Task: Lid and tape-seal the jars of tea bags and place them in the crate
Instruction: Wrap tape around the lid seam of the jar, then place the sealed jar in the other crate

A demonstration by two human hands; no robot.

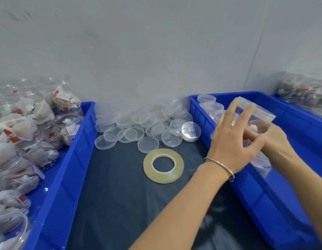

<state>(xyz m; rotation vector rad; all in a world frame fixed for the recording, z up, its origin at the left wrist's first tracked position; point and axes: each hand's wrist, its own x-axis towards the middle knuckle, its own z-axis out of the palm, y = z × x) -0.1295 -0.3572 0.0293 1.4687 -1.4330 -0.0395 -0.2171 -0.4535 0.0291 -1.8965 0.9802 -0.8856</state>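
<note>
Lidded jars (209, 103) in R blue crate (290, 112); tea-bag jars (66, 127) in L crate (75, 150).

A clear jar (254, 120) of tea bags lies tilted over the right blue crate (286, 141) near lidded jars (209, 103) in its far-left corner, while loose clear lids (138, 127) and a tape roll (163, 166) lie on the dark table (120, 204) between crates.

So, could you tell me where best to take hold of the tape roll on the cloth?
Probably from above: the tape roll lies flat with its hole facing up, so put a finger in the hole and the thumb on the near outer edge, then lift.
</note>
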